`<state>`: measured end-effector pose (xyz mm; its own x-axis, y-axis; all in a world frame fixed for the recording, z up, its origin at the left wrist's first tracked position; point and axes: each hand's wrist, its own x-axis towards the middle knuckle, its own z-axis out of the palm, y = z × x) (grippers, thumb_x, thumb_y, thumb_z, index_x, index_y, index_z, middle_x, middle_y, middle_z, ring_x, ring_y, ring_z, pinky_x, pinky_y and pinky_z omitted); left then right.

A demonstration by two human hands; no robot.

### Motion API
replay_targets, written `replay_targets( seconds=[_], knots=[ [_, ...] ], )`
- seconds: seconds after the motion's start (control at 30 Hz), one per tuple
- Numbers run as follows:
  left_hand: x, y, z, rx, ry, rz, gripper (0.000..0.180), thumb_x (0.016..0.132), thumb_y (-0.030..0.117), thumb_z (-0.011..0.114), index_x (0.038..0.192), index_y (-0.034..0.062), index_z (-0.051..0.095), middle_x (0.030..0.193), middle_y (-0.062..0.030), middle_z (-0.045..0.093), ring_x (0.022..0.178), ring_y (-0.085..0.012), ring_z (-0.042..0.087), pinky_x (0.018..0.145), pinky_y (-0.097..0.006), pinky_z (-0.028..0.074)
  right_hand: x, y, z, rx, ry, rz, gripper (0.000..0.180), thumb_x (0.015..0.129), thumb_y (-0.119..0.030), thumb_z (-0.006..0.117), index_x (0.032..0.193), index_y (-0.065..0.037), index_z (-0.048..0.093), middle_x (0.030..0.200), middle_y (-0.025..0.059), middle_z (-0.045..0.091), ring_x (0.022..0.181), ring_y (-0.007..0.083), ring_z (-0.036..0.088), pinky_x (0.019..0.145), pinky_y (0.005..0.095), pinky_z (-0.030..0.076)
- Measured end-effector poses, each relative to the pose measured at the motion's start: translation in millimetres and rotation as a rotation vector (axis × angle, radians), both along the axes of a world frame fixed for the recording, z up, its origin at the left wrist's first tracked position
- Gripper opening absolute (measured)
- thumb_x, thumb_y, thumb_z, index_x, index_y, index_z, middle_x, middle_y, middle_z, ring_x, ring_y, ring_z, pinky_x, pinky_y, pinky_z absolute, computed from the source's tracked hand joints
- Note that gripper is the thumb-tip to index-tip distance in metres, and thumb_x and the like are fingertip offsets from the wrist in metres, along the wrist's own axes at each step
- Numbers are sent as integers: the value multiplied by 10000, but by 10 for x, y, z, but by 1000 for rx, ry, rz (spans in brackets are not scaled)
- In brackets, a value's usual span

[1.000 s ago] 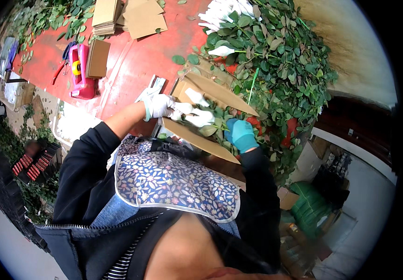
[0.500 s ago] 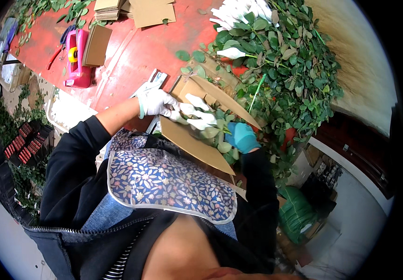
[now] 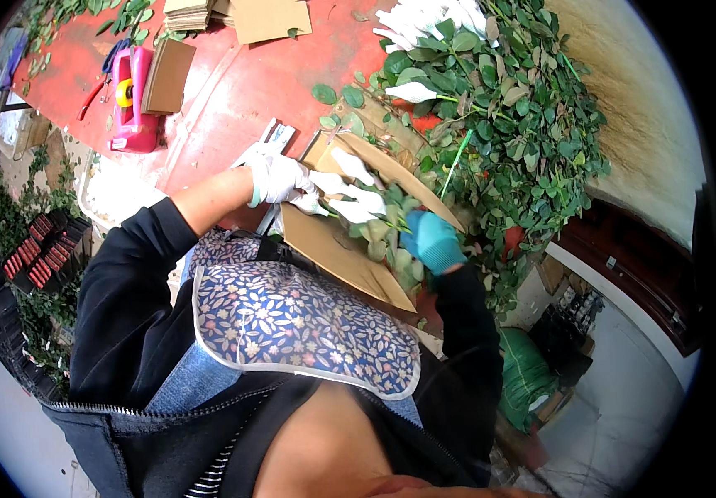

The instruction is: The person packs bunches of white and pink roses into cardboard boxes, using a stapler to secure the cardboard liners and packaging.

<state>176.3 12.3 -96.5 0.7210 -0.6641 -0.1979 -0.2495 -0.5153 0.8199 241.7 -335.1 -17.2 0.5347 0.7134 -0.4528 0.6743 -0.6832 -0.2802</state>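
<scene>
White-sleeved rose buds point(image 3: 361, 206) on leafy stems lie between the raised sides of a folded cardboard sheet point(image 3: 345, 259). My left hand point(image 3: 281, 178), in a white glove, reaches in at the bud end, its fingers closed round one of the sleeved roses. At the stem end my right hand point(image 3: 434, 242), in a blue-green glove, is wrapped round the leafy stems. Its fingertips are partly hidden by leaves. Under the cardboard's left end shows a metal bracket point(image 3: 278, 137) on the table.
A large heap of leafy roses point(image 3: 507, 124) covers the right of the red table point(image 3: 233, 100). Flat cardboard pieces point(image 3: 271, 21) lie at the back. A pink tape dispenser point(image 3: 135, 104) stands left, beside red-handled pliers point(image 3: 92, 98). A green sack point(image 3: 525, 378) sits low right.
The sleeved buds have shifted within the cardboard and sit closer together. My right hand has moved slightly to the right with the stems. My left hand stays nearly in place.
</scene>
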Motion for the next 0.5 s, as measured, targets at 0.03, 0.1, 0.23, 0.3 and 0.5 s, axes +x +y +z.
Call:
replay_targets(
  seconds=[0.03, 0.1, 0.23, 0.3, 0.5],
  knots=[
    [-4, 15, 83, 24, -6, 3, 256, 792, 166, 696, 1047, 138, 705, 951, -61, 692, 926, -242, 651, 822, -345, 503, -34, 80, -199, -176, -15, -25, 305, 761, -307, 689, 868, -37, 597, 741, 195, 598, 678, 397, 605, 609, 487, 472],
    [-17, 26, 10, -18, 8, 26, 266, 801, 163, 688, 1065, 137, 702, 971, -54, 694, 945, -232, 650, 839, -337, 497, -6, 110, -387, -248, 67, 14, 279, 765, -302, 678, 866, -49, 621, 769, 202, 616, 675, 409, 607, 614, 491, 483],
    [-35, -10, -161, -89, 22, 25, 230, 826, 163, 658, 1048, 120, 702, 945, -100, 677, 924, -277, 643, 819, -362, 504, 77, -450, -299, -78, 185, -74, 279, 757, -303, 682, 871, -52, 637, 791, 212, 625, 729, 410, 615, 649, 504, 489],
    [-41, -28, -272, -92, 7, -16, 207, 825, 161, 654, 1023, 125, 703, 912, -96, 670, 899, -283, 640, 801, -372, 506, 30, -797, -84, -219, 205, -132, 299, 741, -299, 697, 883, -43, 640, 790, 222, 621, 759, 408, 619, 664, 515, 488],
    [-9, -117, -169, -76, 41, -52, 195, 832, 178, 644, 1016, 156, 703, 901, -73, 669, 886, -273, 642, 799, -370, 510, -404, -2290, 142, -350, 134, -467, 278, 702, -207, 727, 881, -26, 614, 822, 224, 616, 792, 397, 612, 672, 464, 478]
  ],
)
